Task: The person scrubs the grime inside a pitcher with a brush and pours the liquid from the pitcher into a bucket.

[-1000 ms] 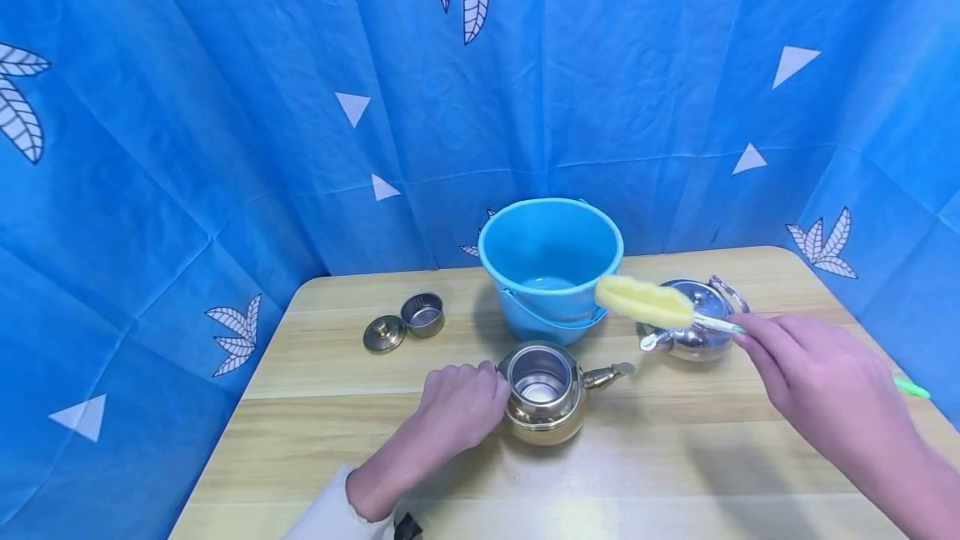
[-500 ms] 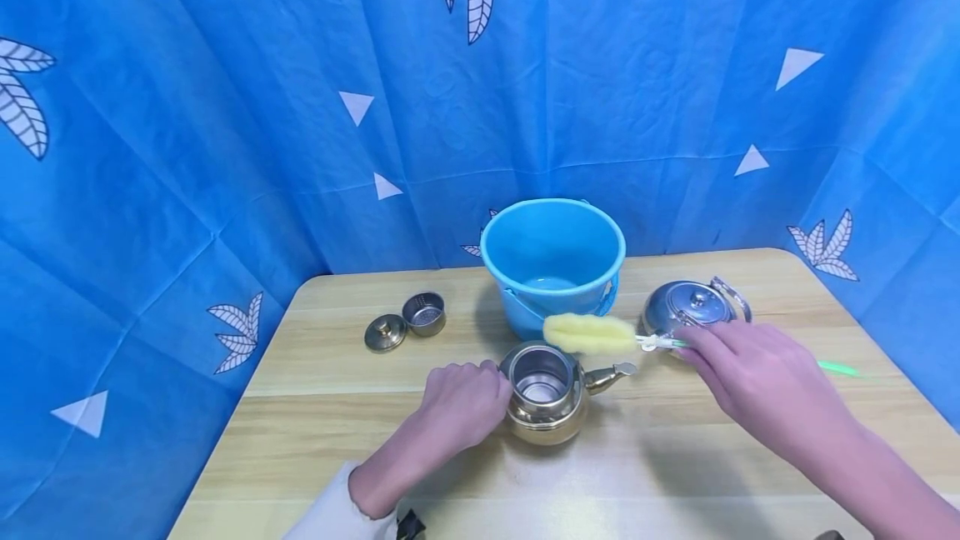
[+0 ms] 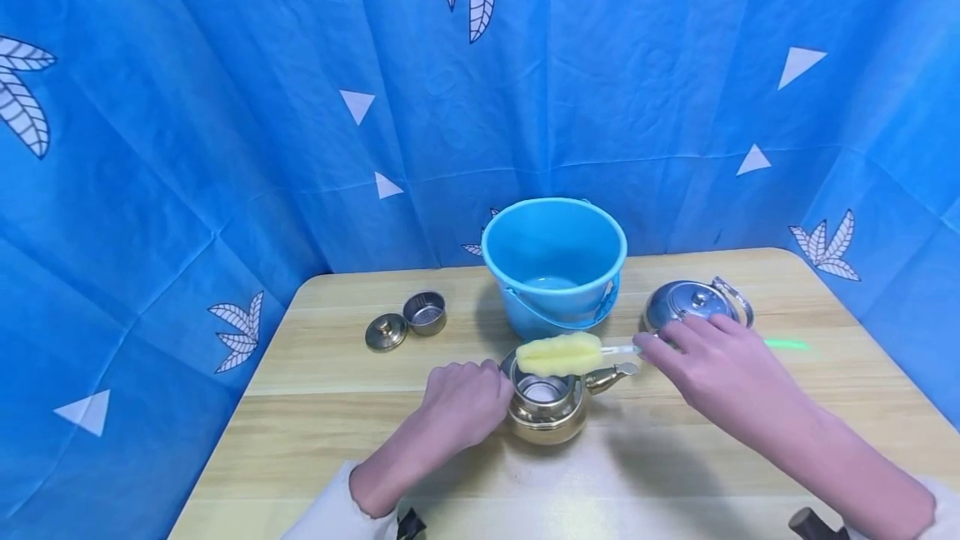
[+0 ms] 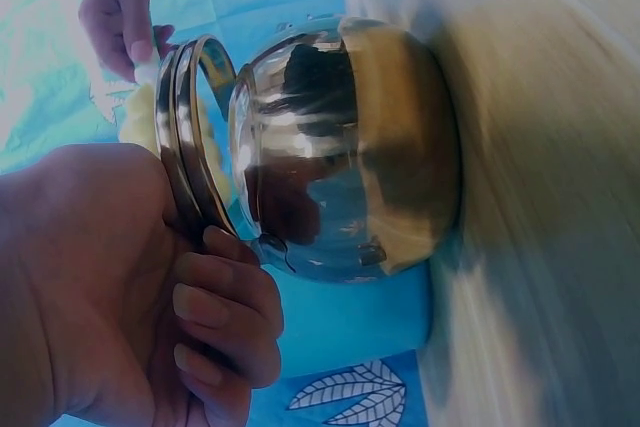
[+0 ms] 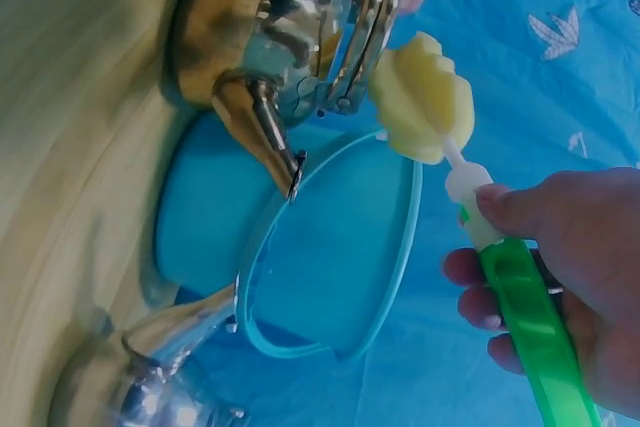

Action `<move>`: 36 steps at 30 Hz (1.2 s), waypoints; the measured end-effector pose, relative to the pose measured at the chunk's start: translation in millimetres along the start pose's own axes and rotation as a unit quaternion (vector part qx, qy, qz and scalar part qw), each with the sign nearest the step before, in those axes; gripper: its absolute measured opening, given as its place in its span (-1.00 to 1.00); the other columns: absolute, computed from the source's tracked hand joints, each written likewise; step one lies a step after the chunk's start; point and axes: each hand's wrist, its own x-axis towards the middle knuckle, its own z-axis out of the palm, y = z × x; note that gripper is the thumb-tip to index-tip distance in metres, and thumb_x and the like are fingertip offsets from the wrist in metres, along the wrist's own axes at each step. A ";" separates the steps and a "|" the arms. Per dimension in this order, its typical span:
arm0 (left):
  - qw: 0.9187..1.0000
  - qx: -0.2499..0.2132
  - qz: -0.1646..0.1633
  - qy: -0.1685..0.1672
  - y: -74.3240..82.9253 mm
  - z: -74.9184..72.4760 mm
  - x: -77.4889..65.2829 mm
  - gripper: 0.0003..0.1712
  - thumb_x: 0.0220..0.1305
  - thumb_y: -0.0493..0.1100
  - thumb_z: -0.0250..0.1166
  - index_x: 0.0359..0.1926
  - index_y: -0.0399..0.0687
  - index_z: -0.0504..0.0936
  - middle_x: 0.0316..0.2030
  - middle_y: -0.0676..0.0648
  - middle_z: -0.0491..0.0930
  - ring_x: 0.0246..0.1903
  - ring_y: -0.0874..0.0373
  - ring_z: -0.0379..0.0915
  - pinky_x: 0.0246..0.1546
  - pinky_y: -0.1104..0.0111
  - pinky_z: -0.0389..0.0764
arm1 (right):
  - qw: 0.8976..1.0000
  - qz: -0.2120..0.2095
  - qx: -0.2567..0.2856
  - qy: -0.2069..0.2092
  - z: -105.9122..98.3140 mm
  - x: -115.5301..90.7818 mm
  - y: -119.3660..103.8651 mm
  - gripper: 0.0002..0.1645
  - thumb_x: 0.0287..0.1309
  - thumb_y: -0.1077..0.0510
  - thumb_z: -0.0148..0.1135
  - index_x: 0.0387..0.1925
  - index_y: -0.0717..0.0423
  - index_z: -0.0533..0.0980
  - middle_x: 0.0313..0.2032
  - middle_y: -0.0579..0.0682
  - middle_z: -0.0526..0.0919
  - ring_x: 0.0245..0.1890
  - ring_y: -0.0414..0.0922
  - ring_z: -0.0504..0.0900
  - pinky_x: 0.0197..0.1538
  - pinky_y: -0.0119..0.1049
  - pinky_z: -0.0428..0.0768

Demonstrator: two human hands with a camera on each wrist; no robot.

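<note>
A gold metal teapot (image 3: 547, 422) stands lidless on the table, its spout toward the right. My left hand (image 3: 467, 403) grips its handle, with fingers curled round the metal band in the left wrist view (image 4: 215, 317). My right hand (image 3: 712, 361) holds a sponge brush by its green handle (image 5: 535, 332). The brush's yellow sponge head (image 3: 558, 355) hangs over the teapot's opening and hides part of the rim. In the right wrist view the sponge (image 5: 425, 97) is above the pot, apart from its mouth.
Behind the teapot stands a light blue bucket (image 3: 555, 307). A silver teapot (image 3: 686, 302) with its lid on sits at the right, partly behind my right hand. A small lid (image 3: 386, 332) and a metal strainer cup (image 3: 424, 313) lie at the left. Blue curtain (image 3: 450, 107) surrounds the table.
My right hand has moved left with the sponge brush, bringing its head from in front of the bucket's right side to over the gold teapot. My left hand stays on the handle.
</note>
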 end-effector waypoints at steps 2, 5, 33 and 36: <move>1.000 0.002 0.000 -0.002 0.5 -0.6 0.0 -0.54 0.44 0.08 -0.23 -0.58 0.08 0.33 -0.67 0.03 0.33 -0.68 0.11 0.26 -0.65 0.26 0.24 | 1.000 -0.010 -0.015 -0.007 0.4 2.8 -1.0 -0.36 -0.38 0.38 0.50 -0.10 -0.02 0.60 -0.36 0.00 0.70 -0.35 -0.01 0.68 -0.38 -0.16 0.58; 1.000 0.001 0.000 -0.003 0.6 -0.9 0.2 -0.54 0.44 0.08 -0.25 -0.57 0.08 0.34 -0.67 0.04 0.33 -0.68 0.11 0.26 -0.65 0.26 0.24 | 0.999 -0.027 -0.035 -0.010 1.6 6.8 -2.4 -0.39 -0.38 0.37 0.48 -0.12 -0.02 0.57 -0.36 0.02 0.69 -0.34 0.01 0.66 -0.38 -0.16 0.55; 1.000 0.007 -0.001 -0.009 -1.1 -1.4 0.5 -0.51 0.47 0.10 -0.26 -0.58 0.07 0.34 -0.66 0.02 0.35 -0.66 0.10 0.28 -0.64 0.24 0.25 | 0.976 -0.132 -0.168 -0.045 5.8 54.8 -30.7 -0.81 -0.09 0.27 0.41 -0.33 0.10 0.63 -0.44 0.04 0.59 -0.38 0.01 0.44 -0.21 -0.21 0.41; 1.000 0.009 0.000 -0.011 -1.2 -1.6 0.2 -0.51 0.47 0.10 -0.25 -0.58 0.08 0.34 -0.66 0.03 0.35 -0.66 0.10 0.27 -0.65 0.25 0.25 | 0.970 -0.156 -0.176 -0.054 11.0 59.8 -35.6 -0.78 -0.07 0.25 0.41 -0.29 0.11 0.63 -0.44 0.03 0.60 -0.38 -0.02 0.41 -0.24 -0.24 0.38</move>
